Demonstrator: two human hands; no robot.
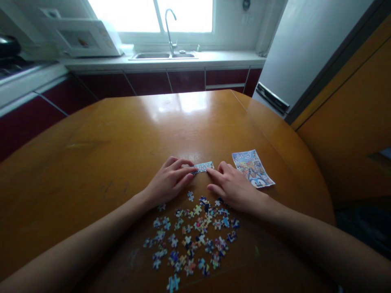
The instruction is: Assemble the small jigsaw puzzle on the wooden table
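A small joined strip of jigsaw puzzle [203,167], light blue with lettering, lies flat on the wooden table. The fingertips of my left hand [171,179] rest on its left end, with the fingers stretched out. My right hand [233,185] touches its right end with an extended index finger; the other fingers are partly bent. Loose puzzle pieces [198,224] in many colours are spread over the table below and between my forearms. One piece [190,196] lies a little apart from them, just under the strip. Beside my right hand is a printed picture sheet [252,167].
The round-ended wooden table [137,134] reaches to the kitchen counter [214,59], which has a sink [152,55] and tap [170,32] under a window. A microwave [81,38] stands at the back left. A fridge [301,49] is at the right.
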